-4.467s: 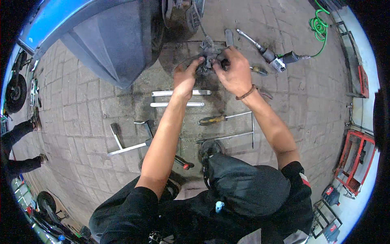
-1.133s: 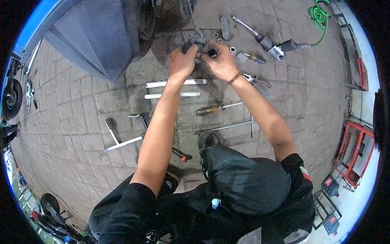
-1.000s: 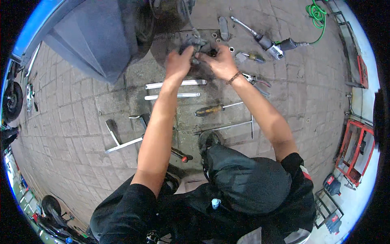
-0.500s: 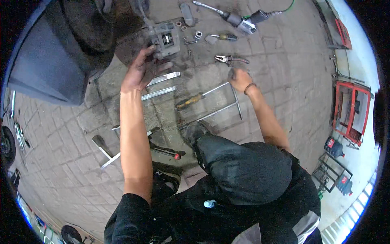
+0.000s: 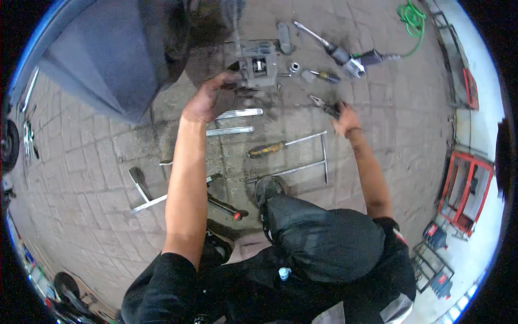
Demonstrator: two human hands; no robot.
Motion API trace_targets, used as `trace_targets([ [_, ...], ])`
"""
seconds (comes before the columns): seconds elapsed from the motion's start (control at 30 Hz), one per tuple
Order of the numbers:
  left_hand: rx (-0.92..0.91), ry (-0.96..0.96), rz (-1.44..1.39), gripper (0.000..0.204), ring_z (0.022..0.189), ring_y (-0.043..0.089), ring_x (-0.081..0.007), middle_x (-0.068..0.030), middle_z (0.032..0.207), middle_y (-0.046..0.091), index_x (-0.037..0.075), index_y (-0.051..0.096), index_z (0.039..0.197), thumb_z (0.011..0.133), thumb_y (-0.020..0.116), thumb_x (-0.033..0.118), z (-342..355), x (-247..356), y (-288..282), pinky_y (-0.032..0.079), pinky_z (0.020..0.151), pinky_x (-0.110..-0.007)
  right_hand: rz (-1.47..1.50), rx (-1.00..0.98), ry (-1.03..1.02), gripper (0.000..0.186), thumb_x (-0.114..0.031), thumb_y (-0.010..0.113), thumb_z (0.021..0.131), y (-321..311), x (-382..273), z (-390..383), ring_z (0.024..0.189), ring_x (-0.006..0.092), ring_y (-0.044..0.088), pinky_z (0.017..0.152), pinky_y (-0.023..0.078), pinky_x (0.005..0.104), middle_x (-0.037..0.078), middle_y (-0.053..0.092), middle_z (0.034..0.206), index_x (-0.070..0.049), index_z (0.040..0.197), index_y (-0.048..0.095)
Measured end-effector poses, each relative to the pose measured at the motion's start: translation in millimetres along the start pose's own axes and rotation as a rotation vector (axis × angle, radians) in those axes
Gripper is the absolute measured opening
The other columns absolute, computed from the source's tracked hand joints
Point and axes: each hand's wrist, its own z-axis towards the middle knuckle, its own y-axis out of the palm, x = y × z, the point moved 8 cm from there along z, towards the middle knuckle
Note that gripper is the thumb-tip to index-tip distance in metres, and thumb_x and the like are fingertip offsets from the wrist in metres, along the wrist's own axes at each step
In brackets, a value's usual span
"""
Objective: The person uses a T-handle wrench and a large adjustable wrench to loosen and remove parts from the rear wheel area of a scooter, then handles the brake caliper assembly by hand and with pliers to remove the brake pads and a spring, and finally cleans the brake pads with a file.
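Observation:
My left hand [image 5: 208, 101] is at the lower left of a grey metal brake caliper [image 5: 264, 82], its blackened fingers closed round that edge. The caliper's central opening shows a shiny round part. Over on the right, my right hand [image 5: 348, 120] grips the dark handles of a pair of pliers [image 5: 319, 102], whose jaws point up and left. Below the left hand lie two bright flat metal bars [image 5: 232, 131]. Between my arms rests a yellow-handled screwdriver [image 5: 267, 149], beside a T-handle wrench [image 5: 325, 151].
An impact wrench [image 5: 342, 55] with a green air hose [image 5: 413, 24] lies at the far right. Near it are a small screwdriver [image 5: 328, 76] and a socket [image 5: 294, 67]. A large grey vehicle panel [image 5: 102, 70] stands at upper left; a red metal frame [image 5: 465, 191] leans at the wall.
My right hand has come down onto the pliers and closed round their handles. My left hand stays at the caliper. The whole view has shifted, so things sit farther right.

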Motion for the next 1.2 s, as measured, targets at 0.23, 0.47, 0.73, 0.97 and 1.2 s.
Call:
trace_targets([
  [0.23, 0.135, -0.034, 0.127, 0.028, 0.071, 0.060, -0.0222, -0.0106, 0.090, 0.064, 0.003, 0.060, 0.098, 0.083, 0.061, 0.026, -6.0, -6.4, -33.8, 0.050, 0.065, -0.034, 1.489, -0.108, 0.061, 0.034, -0.019, 0.058, 0.086, -121.9, -89.3, -49.3, 0.078, 0.0141, 0.055, 0.069, 0.046, 0.0286, 0.004, 0.058, 0.086, -0.004, 0.115, 0.052],
  [0.47, 0.248, 0.084, 0.803, 0.053, 0.104, 0.056, -0.0212, -0.0121, 0.111, 0.062, -0.002, 0.057, 0.116, 0.078, 0.070, 0.033, 2.1, 23.6, -7.9, 0.041, 0.093, -0.031, 1.116, -0.281, -0.385, 0.024, -0.020, 0.068, 0.081, -229.2, -157.4, -49.2, 0.065, 0.0080, 0.046, 0.057, 0.039, 0.0260, -0.001, 0.052, 0.071, 0.000, 0.090, 0.059],
  [0.73, 0.359, 0.086, 0.980, 0.064, 0.107, 0.055, -0.0241, -0.0147, 0.116, 0.060, -0.005, 0.054, 0.119, 0.075, 0.074, 0.037, -5.6, 33.8, 3.0, 0.040, 0.096, -0.033, 1.039, -0.445, -0.213, 0.029, -0.026, 0.069, 0.080, -215.5, -157.3, -50.9, 0.059, 0.0117, 0.047, 0.054, 0.039, 0.0304, 0.002, 0.049, 0.062, 0.001, 0.084, 0.060],
  [0.97, 0.282, 0.182, 0.866, 0.056, 0.100, 0.061, -0.0259, -0.0172, 0.106, 0.066, -0.003, 0.060, 0.111, 0.071, 0.077, 0.032, 6.0, 24.2, 0.0, 0.044, 0.090, -0.036, 0.712, -0.311, -0.386, 0.031, -0.025, 0.067, 0.077, -235.5, -163.5, -49.5, 0.069, 0.0278, 0.056, 0.065, 0.043, 0.0395, 0.017, 0.056, 0.068, 0.005, 0.083, 0.059],
  [1.2, 0.295, 0.242, 0.946, 0.056, 0.099, 0.061, -0.0261, -0.0162, 0.106, 0.066, -0.001, 0.061, 0.110, 0.068, 0.080, 0.030, -0.8, 29.4, 12.7, 0.044, 0.089, -0.035, 0.594, -0.315, -0.410, 0.033, -0.025, 0.067, 0.078, -243.9, -163.4, -30.0, 0.066, 0.0189, 0.052, 0.061, 0.041, 0.0338, 0.010, 0.054, 0.066, 0.006, 0.087, 0.059],
])
